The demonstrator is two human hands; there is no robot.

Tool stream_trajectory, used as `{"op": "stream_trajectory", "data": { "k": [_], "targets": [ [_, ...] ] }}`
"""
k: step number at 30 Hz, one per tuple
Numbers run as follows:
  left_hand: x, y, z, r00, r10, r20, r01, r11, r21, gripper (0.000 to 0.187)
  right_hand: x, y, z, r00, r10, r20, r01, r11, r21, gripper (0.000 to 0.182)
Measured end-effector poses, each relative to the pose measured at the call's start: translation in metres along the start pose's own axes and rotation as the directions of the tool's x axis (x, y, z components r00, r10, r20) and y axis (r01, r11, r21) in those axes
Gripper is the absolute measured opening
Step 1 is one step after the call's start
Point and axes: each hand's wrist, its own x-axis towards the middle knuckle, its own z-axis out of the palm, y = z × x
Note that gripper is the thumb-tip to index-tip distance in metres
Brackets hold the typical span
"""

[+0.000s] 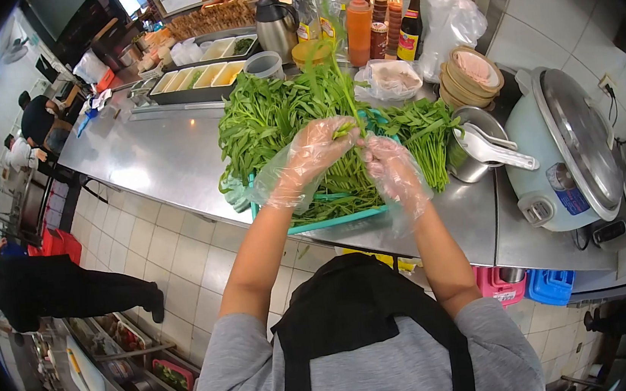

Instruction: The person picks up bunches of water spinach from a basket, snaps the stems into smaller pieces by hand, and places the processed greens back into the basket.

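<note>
In clear plastic gloves, both hands are raised over a teal basket (346, 220) of leafy greens. My left hand (317, 148) is closed, with short green stem pieces showing at its fingers. My right hand (392, 163) pinches the lower part of a long leafy water spinach stalk (345, 89), which points up and away. The fingertips of the two hands almost meet. A big heap of water spinach (259, 117) lies just beyond them, and cut leaves and stems (337, 207) fill the basket below. More bunched greens (429, 137) lie right of my right hand.
Right of the greens stand a metal pot (470, 167) with white ladles, stacked round containers (472, 76) and a large rice cooker (563, 146). Bottles (360, 30), a steel jug (276, 27) and ingredient trays (198, 78) line the back. Other people (46, 120) are at left.
</note>
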Motion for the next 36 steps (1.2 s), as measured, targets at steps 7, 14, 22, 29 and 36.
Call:
{"op": "stream_trajectory", "data": {
  "k": [7, 14, 22, 29, 36],
  "targets": [
    [-0.007, 0.016, -0.003, 0.999, -0.032, 0.04, 0.028, 0.995, 0.09, 0.022, -0.009, 0.005, 0.013, 0.995, -0.068, -0.079, 0.047, 0.97, -0.238, 0.019],
    [-0.014, -0.031, 0.028, 0.978, 0.098, -0.184, 0.001, 0.881, 0.474, 0.024, -0.013, 0.005, 0.019, 0.836, -0.548, -0.031, 0.371, 0.606, -0.704, 0.024],
    [-0.019, 0.009, -0.004, 0.953, 0.28, -0.113, -0.16, 0.787, 0.596, 0.028, -0.014, -0.009, 0.001, 0.82, -0.57, 0.058, 0.356, 0.428, -0.831, 0.025],
    [0.011, -0.002, -0.006, 0.858, 0.494, 0.139, -0.411, 0.501, 0.761, 0.016, -0.005, -0.044, 0.018, 0.668, -0.583, 0.463, 0.537, -0.053, -0.842, 0.014],
    [0.012, 0.03, -0.021, 0.946, 0.324, -0.009, -0.233, 0.697, 0.678, 0.037, 0.015, -0.054, 0.046, 0.873, -0.478, 0.096, 0.418, 0.633, -0.652, 0.015]
  ]
}}
